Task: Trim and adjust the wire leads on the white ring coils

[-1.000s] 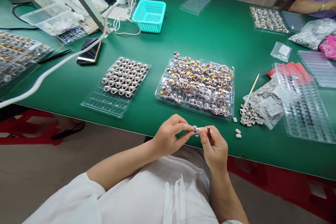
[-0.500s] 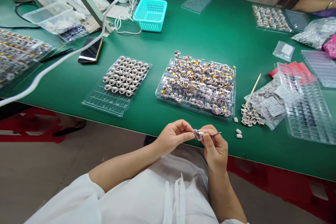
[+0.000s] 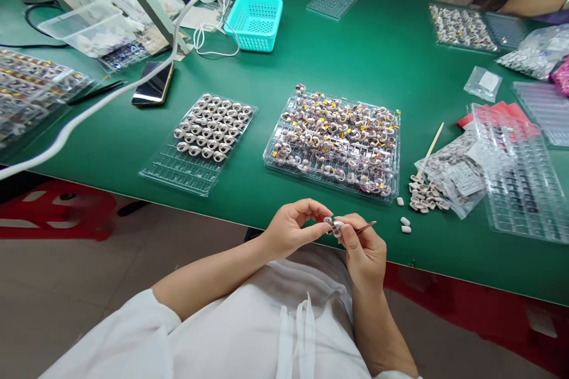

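Observation:
Close to the table's front edge, my left hand (image 3: 294,228) pinches one side of a small beige earbud-like part (image 3: 336,228) between thumb and fingertips. My right hand (image 3: 367,251) grips the other side of it, and a thin dark stick-like tool (image 3: 367,227) sticks out past its fingers. Fingertips partly cover the small part. Just beyond my hands lies a clear tray (image 3: 272,153) full of small beige parts with yellow tabs and thin wires. On the left, another clear tray (image 3: 171,173) holds rows of beige shells.
To the right lie loose beige caps (image 3: 427,196), a clear bag of caps (image 3: 464,177), a wooden stick (image 3: 433,145) and stacked clear trays (image 3: 524,189). Further back are a turquoise basket (image 3: 258,41), a phone (image 3: 153,86) and a white cable (image 3: 66,133). A co-worker's arm (image 3: 533,0) rests at far right.
Both hands stay in nearly the same place, and the small part between them has turned slightly and moved a little left. My left fingers have lifted slightly. The trays have not moved.

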